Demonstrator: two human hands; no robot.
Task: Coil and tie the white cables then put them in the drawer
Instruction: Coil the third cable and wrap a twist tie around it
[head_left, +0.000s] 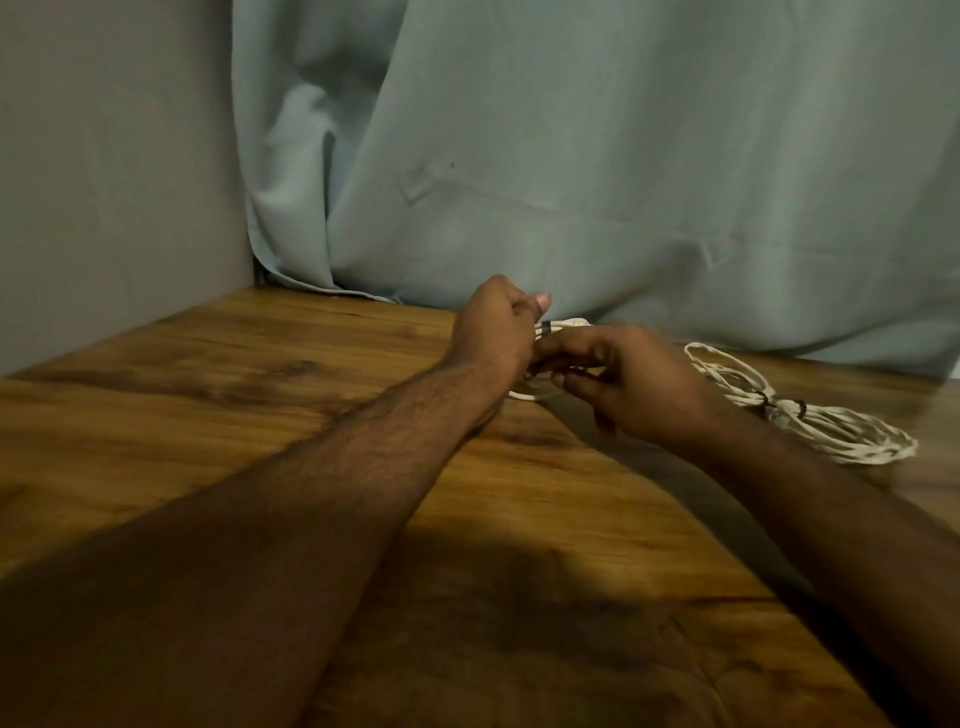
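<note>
Left hand (491, 325) fisted around a bundle of white cable (563, 326) with a dark tie on it, held low over the wooden surface (260, 374) near the pale curtain (597, 156). Right hand (631, 379) meets it, fingers curled, pinching the same bundle. Just right of the bundle, two tied coils (810, 415) lie on the surface.

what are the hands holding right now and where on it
Both hands hold a coiled white cable: the left hand grips its left end near a dark tie; the right hand pinches the loops beside it.
</note>
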